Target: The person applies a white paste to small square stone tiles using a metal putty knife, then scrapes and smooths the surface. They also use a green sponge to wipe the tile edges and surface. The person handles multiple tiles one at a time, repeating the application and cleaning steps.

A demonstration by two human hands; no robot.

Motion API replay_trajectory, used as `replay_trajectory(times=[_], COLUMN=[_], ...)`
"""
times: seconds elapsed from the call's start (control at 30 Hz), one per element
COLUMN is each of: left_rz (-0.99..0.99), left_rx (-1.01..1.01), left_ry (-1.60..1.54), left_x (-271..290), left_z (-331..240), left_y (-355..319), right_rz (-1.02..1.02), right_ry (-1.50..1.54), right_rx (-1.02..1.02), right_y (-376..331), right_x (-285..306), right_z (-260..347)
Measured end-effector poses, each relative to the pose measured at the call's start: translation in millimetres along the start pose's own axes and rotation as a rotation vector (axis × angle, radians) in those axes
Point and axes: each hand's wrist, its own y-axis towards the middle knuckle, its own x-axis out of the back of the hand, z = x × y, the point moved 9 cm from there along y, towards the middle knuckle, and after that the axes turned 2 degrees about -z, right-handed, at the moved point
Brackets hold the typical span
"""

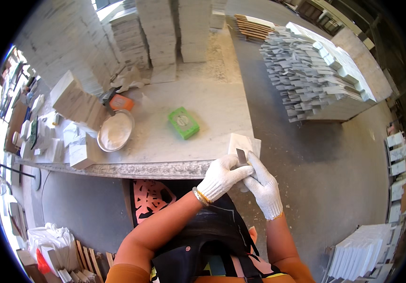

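At the table's near right corner, both my hands, in white knitted gloves, come together over a small white marble tile (239, 142). My left hand (220, 178) is closed on a small, flat, dark metal blade (241, 157), which stands tilted above the tile's near part. My right hand (263, 185) grips the tile's near right edge, with a finger stretched along it. Its thumb lies close to my left fingertips, and the gloves cover the tile's near end. On the table to the left sits a green box-shaped block (183, 123).
The marble-topped table (156, 101) carries a bowl of pale material (116, 131), an orange item (121, 102), stone blocks (82, 152) and tall slab stacks (156, 33). Off its right side stands a large pile of stone strips (302, 75). More tiles (361, 250) stand at the lower right.
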Motion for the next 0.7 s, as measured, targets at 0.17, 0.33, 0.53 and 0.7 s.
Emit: replay_trajectory(times=[0.17, 0.33, 0.53, 0.7], left_rz=[-0.215, -0.423, -0.584, -0.584], left_rx=[0.029, 0.026, -0.039, -0.030], left_ry=[-0.095, -0.340, -0.488, -0.495], left_x=[59.9, 130.3, 173.0, 187.2], left_z=[33.7, 55.1, 89.1, 92.3], left_y=[-11.2, -42.1, -103.9, -139.2], right_rz=[0.169, 0.226, 0.295, 0.364], right_ry=[0.002, 0.015, -0.118, -0.475], right_rx=[-0.100, -0.166, 0.091, 0.535], right_y=[9.6, 23.9, 81.5, 130.2], right_x=[-44.8, -75.5, -161.3, -280.4], right_z=[17.9, 24.7, 82.6, 118.5])
